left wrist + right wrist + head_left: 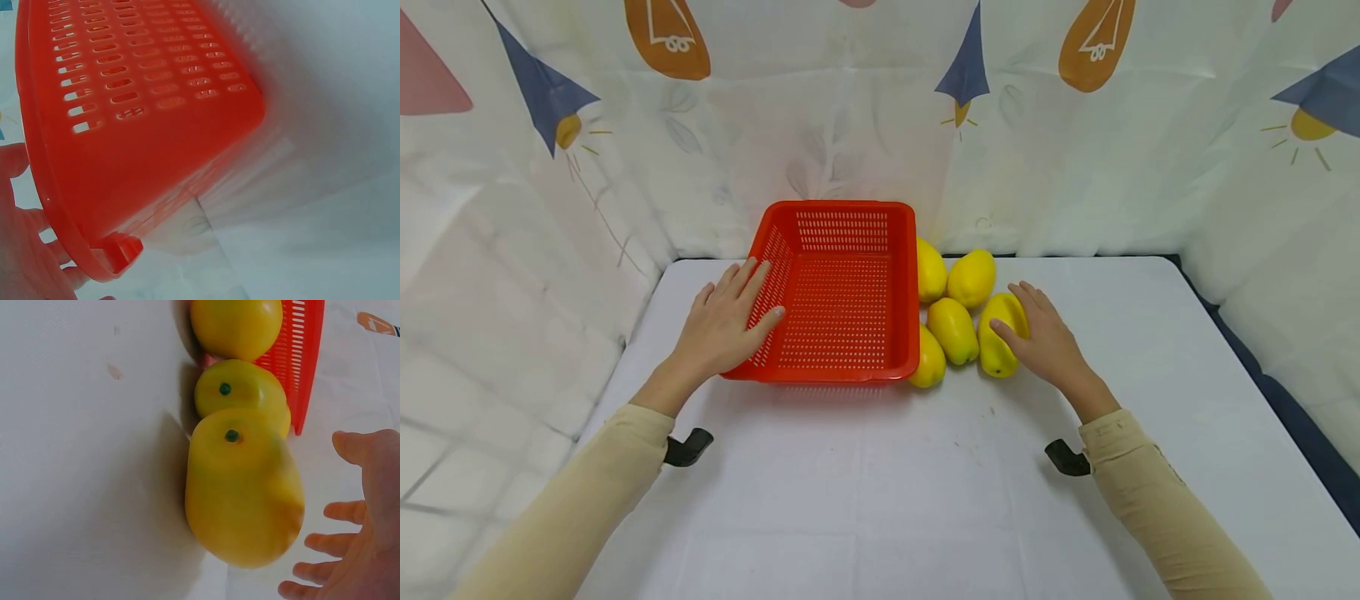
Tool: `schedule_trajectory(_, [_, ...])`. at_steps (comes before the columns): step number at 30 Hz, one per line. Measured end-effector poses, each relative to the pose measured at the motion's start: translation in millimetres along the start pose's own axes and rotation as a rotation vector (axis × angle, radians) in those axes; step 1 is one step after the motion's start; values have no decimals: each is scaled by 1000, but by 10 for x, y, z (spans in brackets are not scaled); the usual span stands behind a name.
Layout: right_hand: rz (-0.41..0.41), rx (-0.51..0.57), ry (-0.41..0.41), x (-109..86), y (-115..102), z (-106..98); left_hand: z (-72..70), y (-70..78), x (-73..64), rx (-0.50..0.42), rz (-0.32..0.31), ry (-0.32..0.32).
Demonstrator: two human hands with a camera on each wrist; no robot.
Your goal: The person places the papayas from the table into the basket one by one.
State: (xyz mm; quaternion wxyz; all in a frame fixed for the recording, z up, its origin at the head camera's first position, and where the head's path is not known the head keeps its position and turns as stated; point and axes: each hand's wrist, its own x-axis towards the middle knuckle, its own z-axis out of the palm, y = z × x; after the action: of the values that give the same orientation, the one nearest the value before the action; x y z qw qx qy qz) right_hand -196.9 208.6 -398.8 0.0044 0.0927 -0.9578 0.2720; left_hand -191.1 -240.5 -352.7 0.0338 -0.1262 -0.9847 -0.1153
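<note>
A red plastic basket with slotted walls stands at the back of the table. My left hand is at its left rim, fingers straight and spread, the thumb reaching over the inside. In the left wrist view the fingers lie along the outer edge of the basket. Several yellow mango-like fruits lie against the basket's right side. Over the rightmost fruit my right hand hovers with fingers extended and thumb apart. The right wrist view shows a gap between this hand and the nearest fruit.
A white cloth covers the table. Behind it hangs a printed white curtain, close to the basket's back. Black wrist mounts stick out from both sleeves. Small brownish specks mark the cloth in front of the fruits.
</note>
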Motion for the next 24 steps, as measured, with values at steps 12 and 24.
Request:
schedule_trajectory(12, [34,27,-6,-26,42,76,18,-106,-9,-28,-32,-9])
schedule_trajectory(24, [40,62,1,-14,77,129,31,-194,-5,-43,-61,-28])
